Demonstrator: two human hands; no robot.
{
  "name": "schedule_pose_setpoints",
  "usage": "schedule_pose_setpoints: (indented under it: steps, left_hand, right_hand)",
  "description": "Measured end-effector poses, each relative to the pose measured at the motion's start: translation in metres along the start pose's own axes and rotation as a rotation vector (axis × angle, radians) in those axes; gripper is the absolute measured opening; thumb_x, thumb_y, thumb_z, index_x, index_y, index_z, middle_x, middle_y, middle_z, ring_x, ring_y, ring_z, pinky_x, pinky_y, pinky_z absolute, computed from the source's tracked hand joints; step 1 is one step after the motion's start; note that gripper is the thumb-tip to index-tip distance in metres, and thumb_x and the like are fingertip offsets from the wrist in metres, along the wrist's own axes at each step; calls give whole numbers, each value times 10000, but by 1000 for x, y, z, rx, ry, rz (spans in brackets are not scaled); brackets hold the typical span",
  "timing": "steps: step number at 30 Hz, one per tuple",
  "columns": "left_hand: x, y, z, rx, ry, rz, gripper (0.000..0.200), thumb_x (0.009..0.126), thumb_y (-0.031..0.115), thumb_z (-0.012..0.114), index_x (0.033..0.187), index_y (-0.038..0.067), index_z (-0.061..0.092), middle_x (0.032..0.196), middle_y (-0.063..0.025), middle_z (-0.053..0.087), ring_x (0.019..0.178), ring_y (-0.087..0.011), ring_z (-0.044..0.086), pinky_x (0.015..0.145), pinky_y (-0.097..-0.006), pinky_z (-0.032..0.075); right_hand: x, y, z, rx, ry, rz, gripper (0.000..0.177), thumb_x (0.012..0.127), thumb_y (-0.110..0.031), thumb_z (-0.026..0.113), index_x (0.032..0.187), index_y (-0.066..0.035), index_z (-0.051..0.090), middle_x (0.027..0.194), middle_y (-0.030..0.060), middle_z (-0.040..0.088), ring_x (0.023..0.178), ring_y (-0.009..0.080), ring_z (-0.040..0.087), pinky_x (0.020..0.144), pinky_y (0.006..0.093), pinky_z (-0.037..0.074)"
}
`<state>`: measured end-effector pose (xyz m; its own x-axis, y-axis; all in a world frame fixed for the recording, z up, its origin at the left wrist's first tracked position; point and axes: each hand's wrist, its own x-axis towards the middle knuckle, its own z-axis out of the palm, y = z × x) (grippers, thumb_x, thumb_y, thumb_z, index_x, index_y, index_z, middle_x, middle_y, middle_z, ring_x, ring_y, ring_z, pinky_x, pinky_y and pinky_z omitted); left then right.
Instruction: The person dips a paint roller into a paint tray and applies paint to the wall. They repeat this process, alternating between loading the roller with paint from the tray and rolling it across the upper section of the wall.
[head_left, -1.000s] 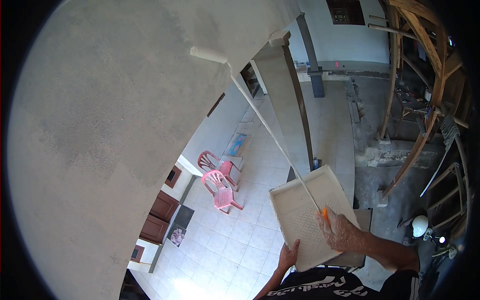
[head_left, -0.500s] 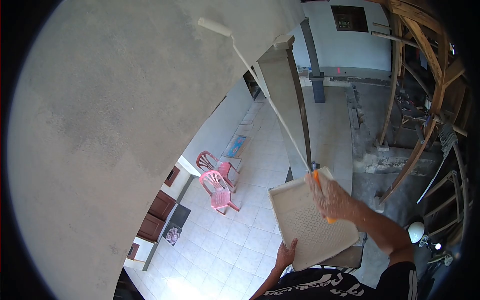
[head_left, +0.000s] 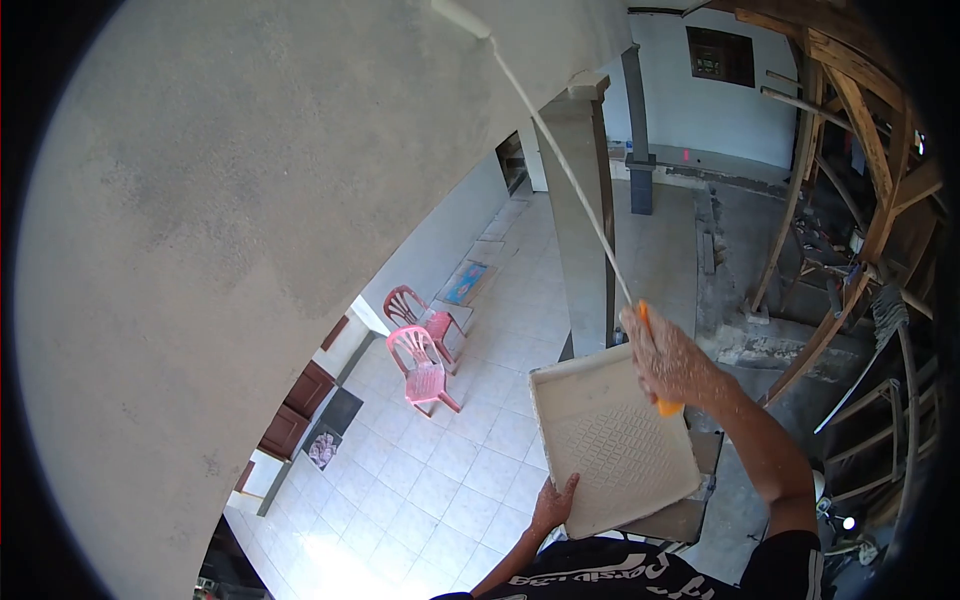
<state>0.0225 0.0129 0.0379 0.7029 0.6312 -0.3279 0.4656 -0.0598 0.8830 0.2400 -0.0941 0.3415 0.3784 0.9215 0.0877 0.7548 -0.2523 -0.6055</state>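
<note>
My right hand (head_left: 675, 365) is closed around the orange handle of a paint roller (head_left: 575, 180). Its long thin rod runs up and left to a pale roller head (head_left: 461, 18), which lies against the grey plastered surface (head_left: 230, 200) overhead. At the lower left edge of a paint tray (head_left: 615, 440), my left hand (head_left: 555, 503) grips the rim, with the thumb on the inner side. The tray is coated with beige paint and has a ridged floor. My right hand is above the tray's upper right side.
Far below, two plastic chairs, a pink one (head_left: 423, 370) and a darker red one (head_left: 432, 325), stand on white floor tiles (head_left: 440, 455). A grey pillar (head_left: 580, 220) rises beyond the tray. Wooden scaffold posts (head_left: 860, 250) are on the right.
My right hand and the roller have moved up, and the roller head has slid up and right along the plastered surface. The view has shifted slightly; my left hand still holds the tray.
</note>
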Motion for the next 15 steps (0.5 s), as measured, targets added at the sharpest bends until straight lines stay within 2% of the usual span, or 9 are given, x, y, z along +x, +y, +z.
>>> schedule_pose_setpoints:
  steps: [1, 3, 4, 6, 8, 10, 11, 13, 15]
  left_hand:
    - [-2, 3, 0, 6, 3, 0, 642, 914, 465, 568, 1221, -95, 500, 1092, -284, 630, 1035, -367, 628, 882, -412, 487]
    - [-3, 17, 2, 20, 11, 2, 610, 924, 435, 568, 1223, -92, 503, 1072, -265, 645, 999, -321, 652, 849, -388, 507]
    - [-4, 17, 1, 15, 5, -6, 614, 925, 436, 568, 1224, -95, 500, 1073, -267, 643, 1000, -319, 652, 850, -387, 508]
    - [-3, 17, 0, 0, -5, -21, 622, 925, 439, 567, 1225, -101, 495, 1076, -270, 641, 1002, -316, 651, 853, -385, 509]
    - [-1, 9, 1, -34, -25, -27, 630, 921, 460, 558, 1252, -72, 492, 1110, -278, 626, 1060, -363, 617, 893, -412, 484]
    - [1, 2, 0, -49, -28, -1, 632, 919, 471, 554, 1267, -53, 492, 1130, -280, 618, 1091, -386, 598, 916, -427, 470]
    - [3, 3, 1, -50, -21, 20, 629, 918, 470, 553, 1269, -49, 493, 1132, -278, 618, 1094, -385, 596, 919, -428, 469]
    - [-7, 19, -4, -36, -16, 19, 619, 916, 466, 555, 1272, -37, 495, 1139, -273, 615, 1098, -388, 591, 930, -432, 465]
    - [-3, 5, -2, -84, -20, 48, 631, 909, 481, 556, 1267, -34, 484, 1131, -289, 608, 1083, -409, 588, 921, -439, 468]
  right_hand:
    - [11, -6, -7, 402, -11, 188, 659, 754, -277, 661, 1203, 159, 454, 997, 248, 596, 894, 335, 582, 603, 344, 515]
    - [20, 13, -3, 210, 9, 62, 715, 763, -276, 652, 1261, 178, 413, 985, 247, 594, 914, 345, 575, 609, 336, 507]
    - [20, 45, 26, -383, 40, -254, 698, 779, -270, 638, 1270, 171, 408, 977, 245, 599, 916, 355, 582, 626, 347, 511]
    - [-4, 57, 65, -597, 83, -469, 580, 841, -286, 583, 1235, 109, 425, 898, 192, 592, 830, 332, 594, 605, 366, 518]
    - [-53, 36, 99, 146, 87, -234, 396, 930, -331, 503, 1147, -2, 469, 759, 90, 567, 653, 268, 603, 529, 382, 525]
    - [-85, 32, 132, 532, 48, 44, 321, 981, -356, 444, 1109, -64, 487, 693, 38, 556, 557, 231, 603, 490, 389, 526]
    - [-95, 39, 145, 545, 10, 195, 319, 987, -358, 426, 1114, -71, 484, 696, 38, 558, 550, 226, 598, 488, 388, 524]
    - [-102, 40, 138, 614, 3, 363, 310, 997, -377, 398, 1075, -86, 473, 682, 29, 542, 521, 202, 574, 467, 366, 509]
    - [-85, 19, 99, 736, 73, 402, 319, 1004, -411, 379, 985, -103, 459, 646, 14, 508, 475, 164, 536, 428, 324, 484]
